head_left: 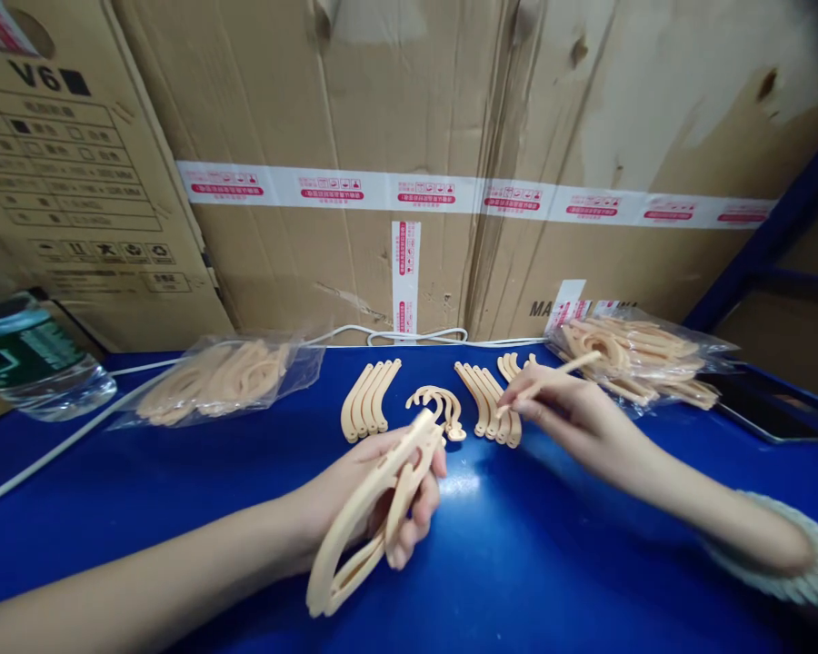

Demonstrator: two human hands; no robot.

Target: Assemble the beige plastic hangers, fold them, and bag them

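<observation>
My left hand point(347, 468) is closed around a folding clothes hanger point(346, 513) of beige plastic, its curved arms folded together and pointing toward me. In my right hand point(576, 409), fingertips pinch a slender beige hanger arm point(573, 363), seen nearly edge-on, above the right-hand row. Behind my left hand lie several beige hanger hooks point(443, 398), partly hidden by it. One row of curved hanger arms point(372, 400) is to the left of the hooks. Another row of arms point(481, 395) is to their right, partly covered by my right fingers.
Plastic bags of beige parts lie at back left point(224, 377) and back right point(633, 354). A water bottle point(34, 354) stands far left, and a dark phone point(763, 409) lies far right. White cable point(415, 336) runs along the cardboard point(327, 263) behind the blue table point(518, 563).
</observation>
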